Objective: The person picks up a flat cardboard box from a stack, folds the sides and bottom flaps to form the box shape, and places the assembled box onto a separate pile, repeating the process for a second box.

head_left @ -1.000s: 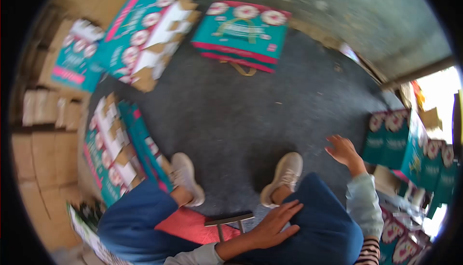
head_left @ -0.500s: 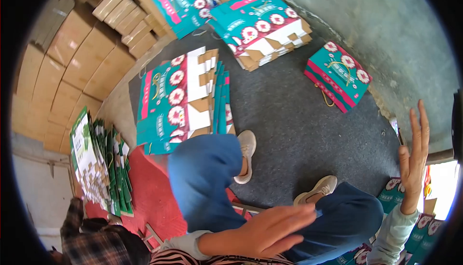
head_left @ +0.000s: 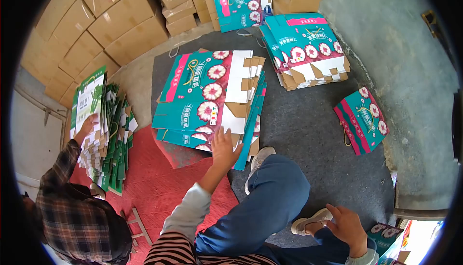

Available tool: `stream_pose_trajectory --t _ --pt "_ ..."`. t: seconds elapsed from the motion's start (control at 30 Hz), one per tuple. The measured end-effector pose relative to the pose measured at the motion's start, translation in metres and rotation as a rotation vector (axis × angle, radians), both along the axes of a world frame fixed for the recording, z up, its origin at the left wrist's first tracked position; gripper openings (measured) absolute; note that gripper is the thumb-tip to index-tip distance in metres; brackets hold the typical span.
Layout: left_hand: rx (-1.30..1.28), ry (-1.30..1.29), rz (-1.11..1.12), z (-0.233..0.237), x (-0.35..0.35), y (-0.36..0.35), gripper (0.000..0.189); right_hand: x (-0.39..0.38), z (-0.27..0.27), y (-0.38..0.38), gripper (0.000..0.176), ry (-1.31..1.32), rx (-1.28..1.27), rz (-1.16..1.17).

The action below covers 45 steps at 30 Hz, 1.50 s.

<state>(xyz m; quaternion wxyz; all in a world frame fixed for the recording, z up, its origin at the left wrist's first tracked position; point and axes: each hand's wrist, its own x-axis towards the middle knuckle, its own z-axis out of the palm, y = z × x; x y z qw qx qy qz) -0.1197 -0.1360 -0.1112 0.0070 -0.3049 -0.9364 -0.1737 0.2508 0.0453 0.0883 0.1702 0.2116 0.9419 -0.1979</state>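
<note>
My left hand (head_left: 223,148) reaches forward and rests, fingers spread, on the near edge of a stack of flat teal cartons (head_left: 212,96) printed with flowers, lying on the grey mat. It grips nothing. My right hand (head_left: 348,226) sits low on my right knee, near my beige shoe (head_left: 308,222), fingers curled loosely with nothing in it. My blue trousers (head_left: 263,207) fill the lower middle of the view.
A second flat carton stack (head_left: 306,48) lies at the back right, one assembled teal box (head_left: 362,119) at the right. A person in a plaid shirt (head_left: 72,216) at the left touches upright green cartons (head_left: 99,130). Brown boxes (head_left: 111,23) line the back left.
The view swung left. My left hand left my knee and reached out onto the teal stack. My right hand dropped from raised in the air onto my right knee.
</note>
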Motion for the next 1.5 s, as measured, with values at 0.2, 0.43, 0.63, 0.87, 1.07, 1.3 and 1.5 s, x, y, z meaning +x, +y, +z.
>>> stream_pose_trajectory --t 0.2,0.43,0.63,0.87,1.07,1.3,1.5 --pt "-0.409 0.063 0.041 -0.056 -0.041 0.065 0.082 -0.002 -0.010 0.009 0.054 0.021 0.049 -0.030" --pt "-0.205 0.253 -0.071 -0.082 -0.053 0.046 0.066 -0.007 -0.003 0.009 0.053 0.020 0.034 -0.032" --pt "-0.048 0.270 -0.062 -0.060 -0.041 0.028 0.059 0.004 -0.013 0.012 0.051 -0.040 0.036 -0.062" --pt "-0.086 0.252 -0.233 -0.056 -0.027 -0.036 0.058 0.000 -0.017 0.007 0.049 -0.017 0.088 -0.024" --pt "-0.288 0.113 -0.388 -0.038 -0.031 -0.043 0.068 0.012 -0.033 0.014 0.048 -0.066 0.127 -0.017" --pt "-0.066 0.209 -0.411 -0.043 -0.030 -0.067 0.062 0.014 -0.031 0.011 0.047 -0.062 0.115 -0.046" --pt "0.119 0.315 -0.442 -0.056 0.001 -0.096 0.060 0.016 -0.032 0.010 0.047 -0.089 0.108 -0.058"
